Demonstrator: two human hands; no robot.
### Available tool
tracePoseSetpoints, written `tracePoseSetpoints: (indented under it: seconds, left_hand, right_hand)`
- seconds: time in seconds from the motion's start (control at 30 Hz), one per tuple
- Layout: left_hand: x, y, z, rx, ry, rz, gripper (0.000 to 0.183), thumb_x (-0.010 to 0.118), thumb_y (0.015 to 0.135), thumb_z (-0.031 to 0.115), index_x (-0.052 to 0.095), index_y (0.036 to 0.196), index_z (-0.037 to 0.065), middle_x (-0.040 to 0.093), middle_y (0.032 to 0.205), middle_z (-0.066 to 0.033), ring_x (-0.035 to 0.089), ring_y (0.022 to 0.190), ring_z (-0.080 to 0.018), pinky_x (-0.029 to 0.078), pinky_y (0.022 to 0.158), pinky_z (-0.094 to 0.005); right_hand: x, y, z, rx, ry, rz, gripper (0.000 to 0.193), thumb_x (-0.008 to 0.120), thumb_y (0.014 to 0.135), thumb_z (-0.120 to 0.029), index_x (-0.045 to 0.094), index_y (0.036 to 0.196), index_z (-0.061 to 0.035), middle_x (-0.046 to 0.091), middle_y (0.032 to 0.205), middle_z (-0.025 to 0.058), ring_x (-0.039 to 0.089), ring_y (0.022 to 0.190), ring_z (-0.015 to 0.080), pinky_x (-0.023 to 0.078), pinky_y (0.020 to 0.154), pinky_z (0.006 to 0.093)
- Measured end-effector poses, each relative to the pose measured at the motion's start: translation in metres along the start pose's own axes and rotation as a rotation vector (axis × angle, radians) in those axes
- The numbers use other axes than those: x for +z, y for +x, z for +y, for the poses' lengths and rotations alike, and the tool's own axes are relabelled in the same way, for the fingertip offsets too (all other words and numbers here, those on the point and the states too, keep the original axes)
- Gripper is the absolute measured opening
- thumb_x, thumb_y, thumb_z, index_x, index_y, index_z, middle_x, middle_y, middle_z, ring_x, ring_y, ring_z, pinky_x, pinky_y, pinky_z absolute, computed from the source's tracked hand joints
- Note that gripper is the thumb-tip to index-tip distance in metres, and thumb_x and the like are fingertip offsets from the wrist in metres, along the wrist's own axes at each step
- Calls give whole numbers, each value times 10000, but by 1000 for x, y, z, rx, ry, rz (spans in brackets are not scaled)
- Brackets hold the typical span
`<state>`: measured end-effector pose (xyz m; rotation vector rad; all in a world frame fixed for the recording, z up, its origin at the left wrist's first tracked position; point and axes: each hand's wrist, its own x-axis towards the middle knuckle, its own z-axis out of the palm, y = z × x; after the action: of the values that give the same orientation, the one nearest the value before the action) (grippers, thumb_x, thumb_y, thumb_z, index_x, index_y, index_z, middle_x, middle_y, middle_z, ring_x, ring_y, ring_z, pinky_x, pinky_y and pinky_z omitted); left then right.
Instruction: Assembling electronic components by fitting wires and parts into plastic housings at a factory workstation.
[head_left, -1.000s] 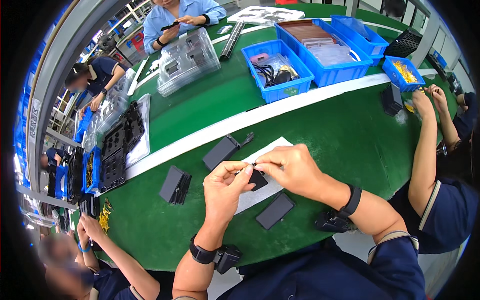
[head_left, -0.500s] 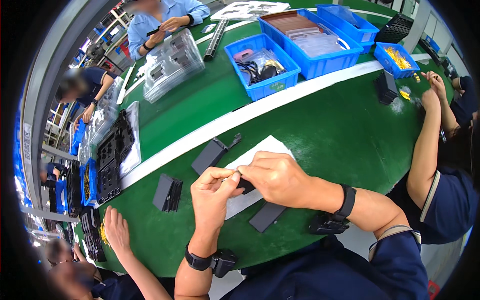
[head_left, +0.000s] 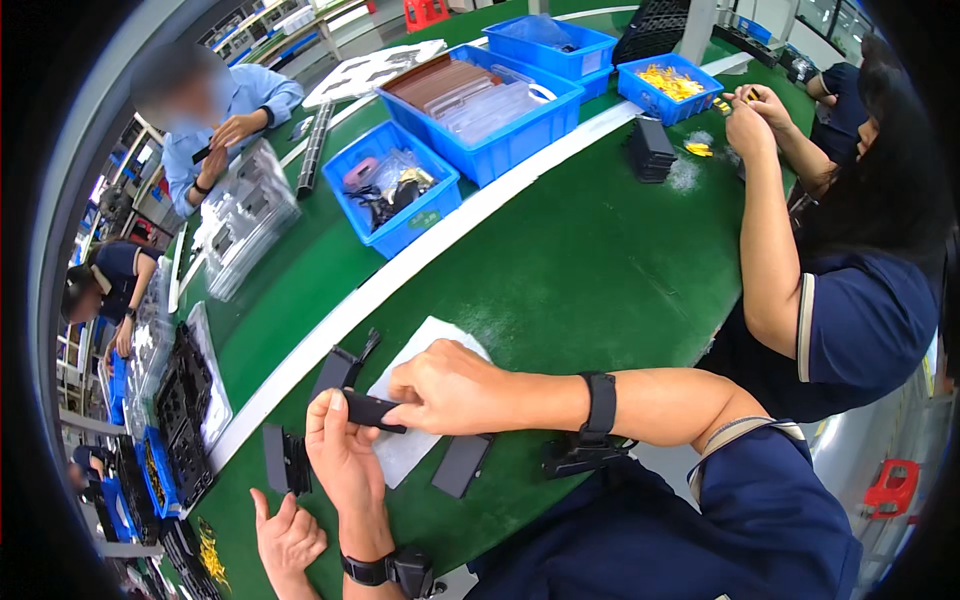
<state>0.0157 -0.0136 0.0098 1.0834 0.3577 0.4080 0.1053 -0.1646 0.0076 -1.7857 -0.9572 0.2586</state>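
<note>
At the far left of the green table (head_left: pixel 580 260), black moulded trays (head_left: pixel 186 395) lie beside a scatter of thin yellow pieces (head_left: pixel 211 555) nearer the wearer. A stack of clear plastic trays (head_left: pixel 243 225) stands farther back, in front of a co-worker in a light blue shirt (head_left: pixel 258 92). Another person's hand (head_left: pixel 288 535) is raised near a group of dark flat blocks (head_left: pixel 276 458). Just right of these, the left hand (head_left: pixel 343 455) has its grip closed, thumb against fingers, on the left end of a black flat rectangular part (head_left: pixel 370 411). The part is held between both hands, in front of a dark block (head_left: pixel 338 370) and over the left side of a white sheet (head_left: pixel 405 462). The right hand (head_left: pixel 450 388) has its grip clamped on the part's right end, with the fingers curled. Farther right, a dark rectangular block (head_left: pixel 462 466) lies beside the sheet's near end. Behind, a large blue bin (head_left: pixel 530 140) holds brown and clear sheets; at right, a smaller blue bin (head_left: pixel 690 109) holds yellow pieces.
</note>
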Motion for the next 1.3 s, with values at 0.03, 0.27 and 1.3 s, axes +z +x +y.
tracePoseSetpoints:
  seconds: [0.03, 0.27, 1.3]
  left_hand:
    - [0, 1, -1, 13, 4, 10, 135, 574, 889, 97, 560, 1005, 30, 625, 906, -70, 611, 706, -99, 481, 493, -176]
    - [11, 0, -13, -110, 12, -30, 295, 633, 863, 119, 529, 1130, 50, 592, 908, -18, 489, 664, -35, 336, 485, -170]
    - [9, -4, -11, 70, 245, 2, 394, 531, 931, 184, 471, 1255, -32, 601, 834, -44, 541, 728, -79, 433, 684, -211]
  right_hand:
    - [-2, -1, -2, -13, 6, -8, 244, 685, 741, -207, 613, 707, 23, 605, 611, 159, 588, 534, 310, 455, 527, 394]
    - [-2, -3, -7, 36, 14, -10, 198, 696, 739, -169, 617, 672, 0, 564, 553, 134, 545, 494, 210, 406, 474, 339]
    - [-8, 11, 7, 159, 557, -182, 195, 655, 808, -164, 656, 711, 6, 607, 607, 28, 541, 572, 61, 435, 524, 244]
